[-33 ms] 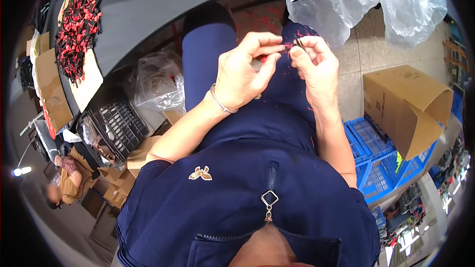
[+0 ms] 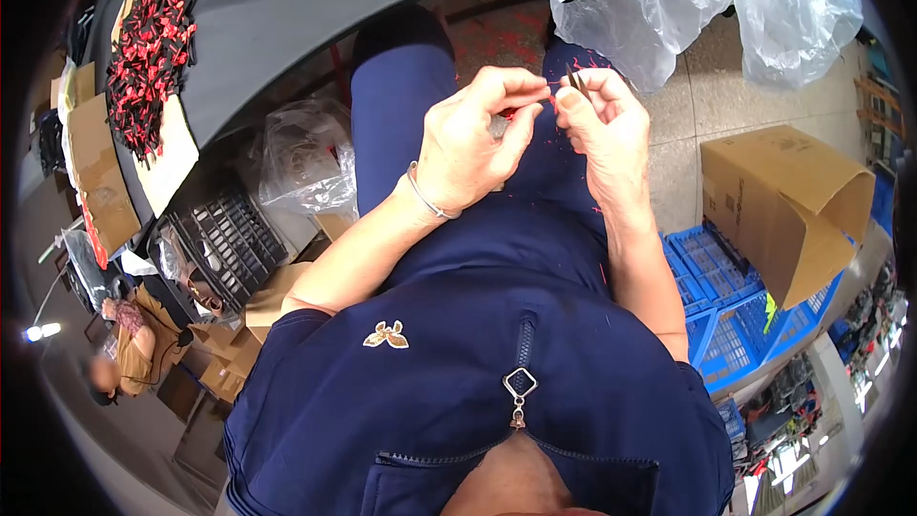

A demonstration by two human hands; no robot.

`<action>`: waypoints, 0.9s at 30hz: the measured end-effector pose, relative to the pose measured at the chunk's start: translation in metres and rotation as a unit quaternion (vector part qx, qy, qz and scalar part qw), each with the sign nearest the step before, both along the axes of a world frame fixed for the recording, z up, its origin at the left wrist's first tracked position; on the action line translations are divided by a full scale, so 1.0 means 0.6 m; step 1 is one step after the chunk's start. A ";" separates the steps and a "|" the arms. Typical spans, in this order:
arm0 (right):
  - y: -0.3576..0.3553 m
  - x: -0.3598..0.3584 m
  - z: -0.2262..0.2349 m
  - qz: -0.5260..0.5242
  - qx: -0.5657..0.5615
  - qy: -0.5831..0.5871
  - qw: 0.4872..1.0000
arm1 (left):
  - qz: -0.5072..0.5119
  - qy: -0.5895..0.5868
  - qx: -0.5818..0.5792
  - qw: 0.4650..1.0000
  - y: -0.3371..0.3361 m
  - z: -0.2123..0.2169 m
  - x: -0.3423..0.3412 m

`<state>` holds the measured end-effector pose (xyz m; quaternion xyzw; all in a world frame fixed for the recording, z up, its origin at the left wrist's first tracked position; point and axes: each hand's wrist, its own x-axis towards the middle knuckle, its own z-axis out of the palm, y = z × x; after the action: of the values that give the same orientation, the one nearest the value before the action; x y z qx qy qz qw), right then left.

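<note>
Cluttered workshop floor surrounds a seated person in a navy zip-front garment, whose lap fills the middle of the head view. Above the knees, the left hand [image 2: 468,148] has its thumb and forefinger pinched shut on the end of a thin red thread [image 2: 551,86], the other fingers curled loosely beneath; a slim metal bangle [image 2: 427,199] circles that wrist. Just beside it, almost touching, the right hand [image 2: 602,129] closes its thumb and forefinger around a small dark slender tool [image 2: 575,76], whose tip stands up between the two hands; what kind of tool it is cannot be told. The thread runs from the left fingertips across to the tool. Red thread scraps [image 2: 573,148] speckle the dark trousers under the hands. To the left, a grey table [image 2: 287,10] carries a heap of small red-and-black pieces [image 2: 148,38] lying on flat cardboard, with a black plastic crate [image 2: 229,244] and a crumpled clear bag [image 2: 301,162] below its edge. To the right stand an open cardboard box [image 2: 778,201] and blue plastic crates [image 2: 726,315], while a large clear plastic bag [image 2: 697,0] hangs at the top. Another person sits low at the far left.
</note>
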<state>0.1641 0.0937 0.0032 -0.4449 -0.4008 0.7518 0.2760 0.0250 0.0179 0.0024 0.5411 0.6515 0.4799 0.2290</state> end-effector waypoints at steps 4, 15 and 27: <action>0.003 -0.008 -0.009 0.022 0.001 0.017 1.000 | -0.007 0.077 0.034 0.996 -0.001 -0.018 0.000; 0.010 0.005 -0.026 0.079 0.126 -0.006 0.989 | -0.021 -0.284 -0.209 0.936 0.000 -0.016 -0.026; -0.005 0.020 -0.018 0.006 0.545 -0.264 0.796 | 0.033 -0.457 -0.248 0.853 -0.001 -0.012 -0.025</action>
<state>0.1761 0.0910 -0.0074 -0.4000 -0.8041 0.2643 0.3515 0.0098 0.0175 -0.0050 0.1638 0.5885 0.5027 0.6116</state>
